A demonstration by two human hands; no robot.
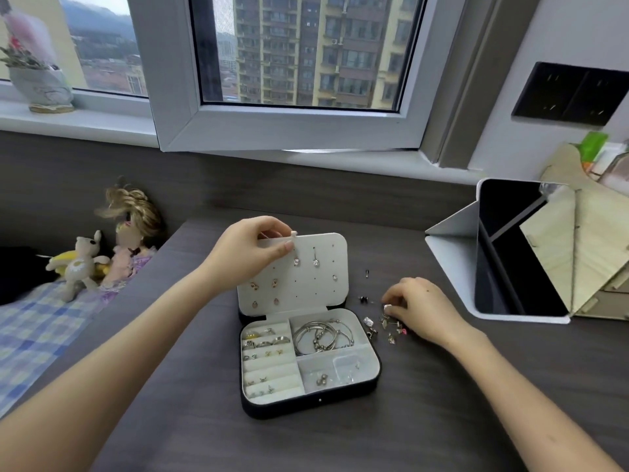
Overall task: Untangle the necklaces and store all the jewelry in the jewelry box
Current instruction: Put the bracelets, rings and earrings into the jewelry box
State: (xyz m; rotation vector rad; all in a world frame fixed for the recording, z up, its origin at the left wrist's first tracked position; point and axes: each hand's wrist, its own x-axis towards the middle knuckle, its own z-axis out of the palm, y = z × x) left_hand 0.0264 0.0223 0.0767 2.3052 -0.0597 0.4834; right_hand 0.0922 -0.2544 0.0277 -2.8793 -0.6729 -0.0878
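- Dark wood-grain table [340, 437] is filling the lower frame, with two bare forearms reaching in from the bottom corners.
- One black jewelry box [308, 405] is lying open at the centre of the frame; its pale tray is showing three sections.
- Ring rolls [269, 362] in the left section are holding about a dozen small rings and studs.
- Silver bangles [323, 335] are overlapping in the upper right section, so I cannot count them exactly.
- One clear bag [347, 366] and a few tiny pieces are sitting in the lower right section.
- Loose jewelry [383, 327], roughly eight small pieces, is lying scattered on the table just right of the box; two dark bits are lying apart, a little farther up.
- One right hand [422, 308] is hovering over that scatter with fingers curled down and tips touching it; I cannot tell whether it is pinching a piece.
- One left hand [252, 253] is pinching the top edge of the white earring panel [306, 287], which is standing upright behind the tray.
- Seven earrings are hanging on the panel: two drops, one stud and four rose-coloured ones.
- One tablet [510, 253] in a white folding case is standing at the right edge, blocking part of a wooden organiser [592, 247].
- One plush bear [80, 264] and one doll [132, 233] are sitting at the left.
- One vase [41, 86] is standing on the sill at the upper left, beside the window [272, 127].
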